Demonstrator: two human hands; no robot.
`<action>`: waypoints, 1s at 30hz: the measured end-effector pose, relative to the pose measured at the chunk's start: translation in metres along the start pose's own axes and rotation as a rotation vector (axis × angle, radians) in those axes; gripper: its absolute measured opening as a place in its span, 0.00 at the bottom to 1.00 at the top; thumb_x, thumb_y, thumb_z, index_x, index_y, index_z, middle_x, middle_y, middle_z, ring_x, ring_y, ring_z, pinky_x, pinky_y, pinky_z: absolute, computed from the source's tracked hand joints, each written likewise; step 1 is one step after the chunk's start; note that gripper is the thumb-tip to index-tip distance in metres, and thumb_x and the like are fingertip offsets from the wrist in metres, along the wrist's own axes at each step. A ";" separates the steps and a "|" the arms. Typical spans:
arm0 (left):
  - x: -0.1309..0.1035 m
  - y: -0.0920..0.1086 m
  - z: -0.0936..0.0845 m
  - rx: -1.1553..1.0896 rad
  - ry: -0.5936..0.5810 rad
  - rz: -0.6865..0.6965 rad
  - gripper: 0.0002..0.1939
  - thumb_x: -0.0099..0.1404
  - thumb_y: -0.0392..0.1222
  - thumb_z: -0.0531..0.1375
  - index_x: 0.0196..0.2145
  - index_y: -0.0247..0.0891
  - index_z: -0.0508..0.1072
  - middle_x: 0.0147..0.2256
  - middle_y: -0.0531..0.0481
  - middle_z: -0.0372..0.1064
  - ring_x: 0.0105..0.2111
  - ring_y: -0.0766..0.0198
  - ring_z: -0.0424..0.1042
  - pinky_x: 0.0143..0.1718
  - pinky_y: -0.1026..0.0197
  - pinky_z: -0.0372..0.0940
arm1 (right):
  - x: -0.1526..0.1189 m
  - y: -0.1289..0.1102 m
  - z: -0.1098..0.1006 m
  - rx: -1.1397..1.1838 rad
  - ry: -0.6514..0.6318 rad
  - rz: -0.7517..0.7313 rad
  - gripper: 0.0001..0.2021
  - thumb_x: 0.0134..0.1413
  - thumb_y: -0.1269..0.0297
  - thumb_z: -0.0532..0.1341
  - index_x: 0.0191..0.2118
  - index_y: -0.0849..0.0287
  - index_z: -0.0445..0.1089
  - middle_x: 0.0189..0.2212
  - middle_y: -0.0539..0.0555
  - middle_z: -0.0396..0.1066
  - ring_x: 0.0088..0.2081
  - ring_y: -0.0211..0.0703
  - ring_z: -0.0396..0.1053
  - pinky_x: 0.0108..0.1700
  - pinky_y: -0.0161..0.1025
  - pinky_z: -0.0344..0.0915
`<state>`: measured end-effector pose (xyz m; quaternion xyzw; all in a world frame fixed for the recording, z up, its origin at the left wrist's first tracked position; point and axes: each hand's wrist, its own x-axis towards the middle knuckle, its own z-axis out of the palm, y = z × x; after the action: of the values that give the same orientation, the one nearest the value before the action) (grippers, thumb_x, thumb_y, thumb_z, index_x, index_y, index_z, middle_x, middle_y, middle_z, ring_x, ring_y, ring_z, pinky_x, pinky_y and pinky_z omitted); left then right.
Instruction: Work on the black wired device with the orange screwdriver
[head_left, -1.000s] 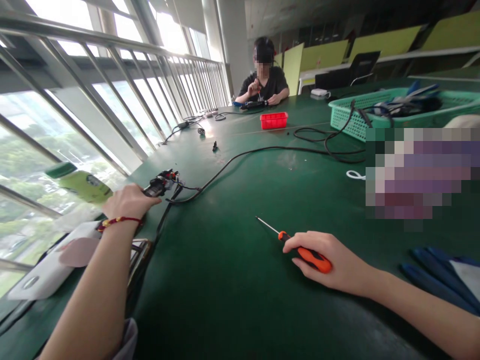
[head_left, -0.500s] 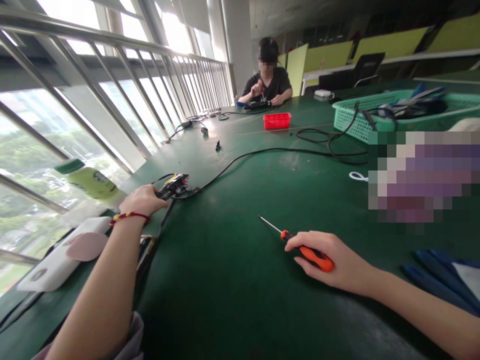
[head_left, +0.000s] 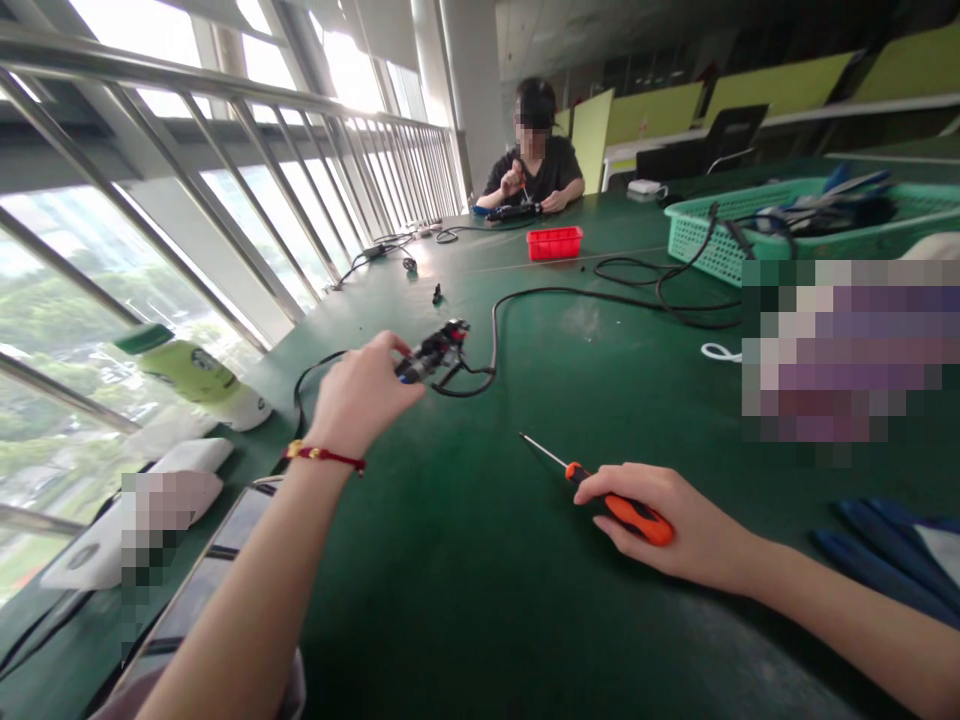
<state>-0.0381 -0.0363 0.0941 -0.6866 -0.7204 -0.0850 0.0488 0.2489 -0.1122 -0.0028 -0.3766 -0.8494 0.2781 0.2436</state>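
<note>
My left hand [head_left: 367, 392] is closed around one end of a dark device with exposed inner parts [head_left: 441, 348], held just over the green table [head_left: 480, 560]. Its far end shows small red and black pieces, too fine to name. A black cable [head_left: 495, 330] runs from the device across the table to the right. In my right hand [head_left: 660, 520] lies a screwdriver [head_left: 637, 515] with an orange and black handle, its thin metal shaft pointing away to the upper left. The screwdriver tip is apart from the device.
A green-capped bottle [head_left: 195, 375], a white box-shaped item [head_left: 90, 560] and a phone [head_left: 191, 590] lie left. Ahead are a red bin [head_left: 555, 243] and a small black piece [head_left: 437, 294]. A green basket [head_left: 705, 240] and blue gloves [head_left: 877, 550] lie right. A person [head_left: 534, 165] sits opposite.
My left hand has moved right with the device, from the table's left side toward the middle, and the cable has bent with it. My right hand and the screwdriver have stayed nearly still.
</note>
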 end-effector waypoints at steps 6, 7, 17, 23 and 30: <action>-0.005 0.053 0.046 -0.206 -0.151 0.626 0.16 0.57 0.45 0.58 0.45 0.46 0.67 0.38 0.56 0.72 0.36 0.61 0.71 0.34 0.64 0.63 | 0.001 -0.001 0.000 -0.018 0.023 -0.022 0.10 0.52 0.69 0.57 0.41 0.55 0.68 0.38 0.50 0.74 0.36 0.39 0.70 0.41 0.36 0.64; -0.004 0.056 0.053 -0.223 -0.129 0.640 0.14 0.59 0.46 0.58 0.44 0.45 0.68 0.41 0.55 0.71 0.37 0.62 0.71 0.35 0.63 0.64 | 0.001 -0.001 0.000 -0.019 0.020 -0.026 0.10 0.52 0.70 0.57 0.41 0.55 0.68 0.38 0.50 0.74 0.36 0.39 0.70 0.42 0.36 0.64; -0.003 0.053 0.097 -0.147 0.213 0.517 0.13 0.67 0.43 0.52 0.47 0.39 0.68 0.44 0.48 0.69 0.44 0.59 0.66 0.48 0.56 0.60 | 0.002 -0.002 0.000 -0.005 0.020 -0.029 0.10 0.51 0.71 0.57 0.41 0.56 0.68 0.37 0.49 0.74 0.35 0.37 0.70 0.41 0.35 0.63; 0.000 0.055 0.101 -0.081 0.335 0.585 0.15 0.66 0.42 0.52 0.49 0.41 0.68 0.48 0.47 0.67 0.46 0.58 0.64 0.52 0.55 0.57 | 0.001 -0.001 0.001 -0.030 0.020 -0.018 0.10 0.52 0.70 0.57 0.41 0.55 0.68 0.37 0.50 0.74 0.35 0.38 0.70 0.41 0.36 0.64; 0.019 0.005 0.086 0.055 0.346 0.386 0.19 0.64 0.32 0.46 0.51 0.37 0.66 0.49 0.45 0.65 0.46 0.56 0.65 0.50 0.54 0.58 | 0.001 -0.002 0.001 -0.048 0.014 -0.026 0.10 0.52 0.69 0.57 0.41 0.56 0.69 0.37 0.50 0.74 0.36 0.38 0.71 0.42 0.36 0.65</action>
<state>-0.0304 -0.0008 0.0133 -0.7851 -0.5588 -0.1709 0.2053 0.2473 -0.1126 -0.0019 -0.3731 -0.8590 0.2517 0.2441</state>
